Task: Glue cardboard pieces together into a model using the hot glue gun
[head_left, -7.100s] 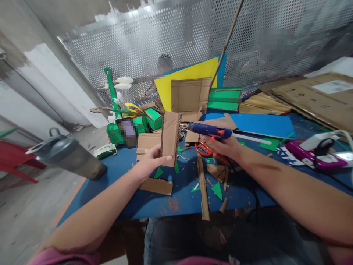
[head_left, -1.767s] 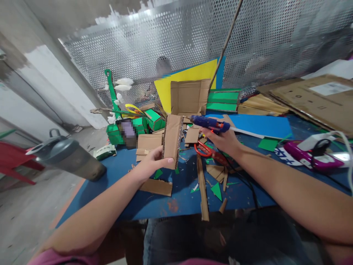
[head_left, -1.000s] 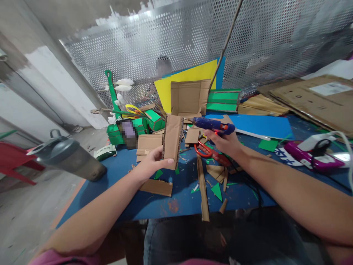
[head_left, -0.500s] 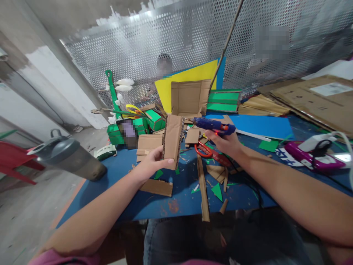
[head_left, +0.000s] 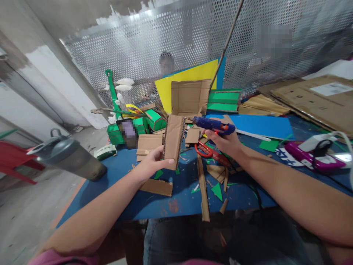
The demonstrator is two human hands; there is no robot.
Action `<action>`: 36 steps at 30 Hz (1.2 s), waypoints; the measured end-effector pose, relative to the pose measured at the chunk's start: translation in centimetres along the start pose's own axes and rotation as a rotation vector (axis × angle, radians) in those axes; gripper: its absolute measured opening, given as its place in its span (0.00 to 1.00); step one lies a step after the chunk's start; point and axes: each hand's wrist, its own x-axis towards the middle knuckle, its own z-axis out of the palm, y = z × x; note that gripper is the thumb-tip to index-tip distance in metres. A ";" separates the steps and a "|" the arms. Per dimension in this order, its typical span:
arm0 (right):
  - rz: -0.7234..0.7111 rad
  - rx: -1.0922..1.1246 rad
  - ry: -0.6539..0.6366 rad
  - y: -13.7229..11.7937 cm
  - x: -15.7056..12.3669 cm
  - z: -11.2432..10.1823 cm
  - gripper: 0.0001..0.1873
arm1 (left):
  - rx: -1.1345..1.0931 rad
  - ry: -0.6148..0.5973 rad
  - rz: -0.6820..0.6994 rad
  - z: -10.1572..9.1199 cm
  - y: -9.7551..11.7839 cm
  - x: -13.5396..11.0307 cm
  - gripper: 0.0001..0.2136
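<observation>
My left hand (head_left: 154, 162) grips a brown cardboard piece (head_left: 173, 140) by its lower end, thumb across the front, holding it upright over the table. In my right hand (head_left: 224, 141) is a blue glue gun (head_left: 213, 125) with an orange part and a small red light. Its nozzle points left, at the upper right edge of the cardboard; whether the tip touches the edge I cannot tell. Beneath the right hand lie red-handled scissors (head_left: 212, 151). Flat cardboard pieces (head_left: 149, 141) rest behind the left hand, and a cardboard strip (head_left: 203, 193) lies in front.
The blue table (head_left: 132, 209) carries green and brown scraps. A grey shaker bottle (head_left: 71, 156) stands at the left, near a phone (head_left: 128, 132) leaning on green boxes. On the right are a purple power strip (head_left: 314, 156) with cords and large cardboard sheets (head_left: 309, 97). A person is behind the perforated screen (head_left: 138, 44).
The glue gun and my right hand have shifted very slightly. My left hand and the cardboard piece stay nearly still.
</observation>
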 end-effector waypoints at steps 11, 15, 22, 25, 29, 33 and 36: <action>0.009 0.023 -0.039 1.2 -0.1 -0.3 0.19 | -0.020 0.000 0.007 0.1 0.1 0.1 0.32; -0.012 0.020 -0.046 1.2 -0.1 -0.3 0.18 | -0.009 -0.005 0.007 -0.1 -0.1 0.1 0.30; -0.023 0.024 -0.051 0.2 0.2 -0.3 0.20 | -0.005 -0.014 0.004 -0.1 0.0 0.0 0.30; 0.006 0.028 -0.041 0.6 0.1 -0.3 0.19 | -0.002 -0.007 -0.002 0.0 0.0 0.0 0.31; 0.009 0.042 -0.044 0.8 0.1 -0.2 0.18 | 0.003 -0.005 0.001 -0.1 0.0 0.0 0.30; -0.031 0.003 -0.043 0.4 0.2 -0.3 0.19 | 0.002 -0.006 0.002 -0.1 0.0 0.1 0.31; -0.059 -0.023 -0.066 0.1 0.3 -0.5 0.20 | -0.004 -0.006 -0.004 0.0 0.0 0.0 0.31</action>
